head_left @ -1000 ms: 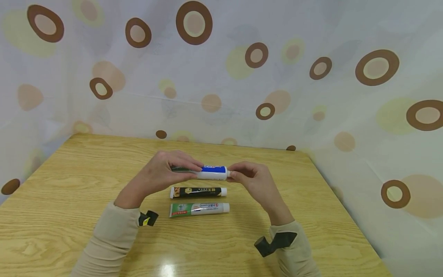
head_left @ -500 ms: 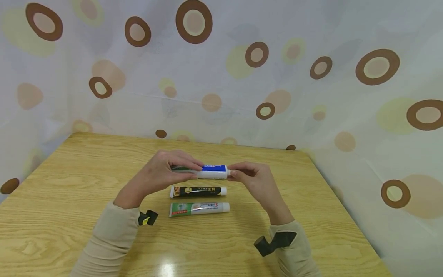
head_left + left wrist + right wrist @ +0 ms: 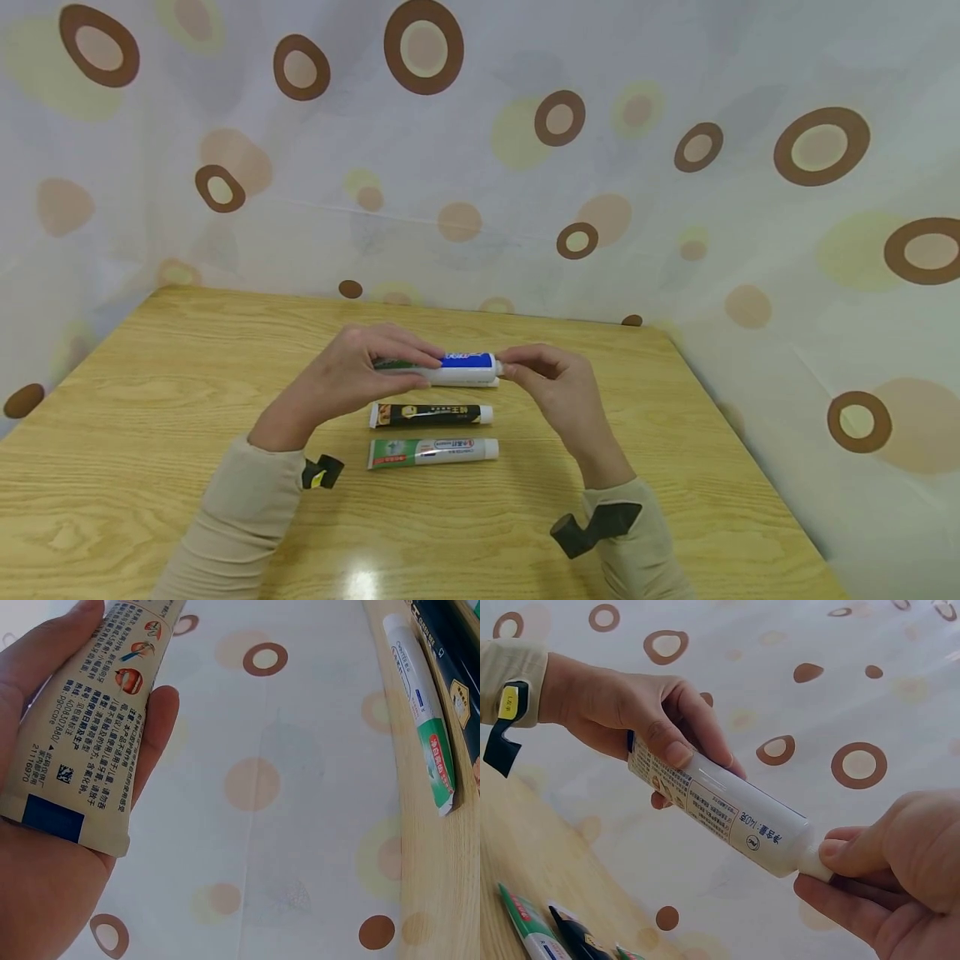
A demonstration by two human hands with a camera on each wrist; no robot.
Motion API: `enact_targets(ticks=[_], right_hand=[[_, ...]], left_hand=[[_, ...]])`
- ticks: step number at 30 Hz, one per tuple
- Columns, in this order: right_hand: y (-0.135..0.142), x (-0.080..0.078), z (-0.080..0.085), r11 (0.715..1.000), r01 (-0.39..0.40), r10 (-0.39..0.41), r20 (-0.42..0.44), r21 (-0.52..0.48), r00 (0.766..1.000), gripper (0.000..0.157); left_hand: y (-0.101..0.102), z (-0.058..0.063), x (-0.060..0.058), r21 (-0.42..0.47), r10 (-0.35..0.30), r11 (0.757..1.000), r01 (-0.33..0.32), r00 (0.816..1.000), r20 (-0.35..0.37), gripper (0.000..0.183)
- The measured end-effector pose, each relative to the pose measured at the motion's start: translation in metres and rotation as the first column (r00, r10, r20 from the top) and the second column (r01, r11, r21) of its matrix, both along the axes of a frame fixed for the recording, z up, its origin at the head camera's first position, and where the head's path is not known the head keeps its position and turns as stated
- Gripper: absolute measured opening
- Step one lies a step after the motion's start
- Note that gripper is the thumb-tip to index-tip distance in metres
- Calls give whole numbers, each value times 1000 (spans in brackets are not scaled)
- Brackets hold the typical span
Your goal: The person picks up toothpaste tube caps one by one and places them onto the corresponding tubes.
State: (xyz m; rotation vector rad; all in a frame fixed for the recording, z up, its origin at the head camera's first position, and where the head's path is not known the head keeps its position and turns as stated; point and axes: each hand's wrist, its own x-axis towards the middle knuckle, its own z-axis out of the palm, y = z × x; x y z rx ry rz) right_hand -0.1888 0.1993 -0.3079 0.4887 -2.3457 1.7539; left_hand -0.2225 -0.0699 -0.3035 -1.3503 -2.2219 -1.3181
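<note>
My left hand (image 3: 352, 367) grips a blue and white toothpaste tube (image 3: 467, 368) above the table, thumb on one side and fingers on the other. Printed text covers the tube's back (image 3: 82, 742) in the left wrist view, its flat end lying near the palm. At the other end, my right hand (image 3: 558, 396) pinches the small white cap (image 3: 815, 865) between thumb and fingers. Nearer to me, a black toothpaste tube (image 3: 431, 416) and a green and white toothpaste tube (image 3: 435, 452) lie side by side on the table.
The wooden table (image 3: 225, 375) meets a dotted cloth wall (image 3: 457, 167) at its back and sides. Under the held tube, a further tube's green end (image 3: 626, 952) shows in the right wrist view. Black straps (image 3: 596, 529) circle both wrists.
The right hand and the cap end of the held tube have risen slightly. A white edge of the tube beneath now shows below it. The two nearer tubes stay put.
</note>
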Motion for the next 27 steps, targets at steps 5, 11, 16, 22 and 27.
enact_targets(ticks=[5, 11, 16, 22, 27], right_hand=[[-1, 0, 0, 1000, 18, -17, 26, -24, 1000, 20], [3, 0, -1, 1000, 16, -15, 59, -3, 998, 21], [6, 2, -4, 1000, 7, -10, 101, 24, 995, 19], [8, 3, -8, 998, -5, -2, 124, 55, 992, 18], [12, 5, -11, 998, -36, 30, 127, 49, 991, 17]], left_hand=[[1, 1, 1, -21, 3, 1000, -4, 1000, -27, 22], [1, 0, 1, -48, -3, 999, 2, 1000, -16, 23], [-2, -2, 4, -92, -28, 995, 30, 999, 26, 23], [-6, -4, 6, -132, -43, 990, 49, 998, 44, 24], [-6, -7, 8, -148, -55, 987, 65, 996, 66, 25]])
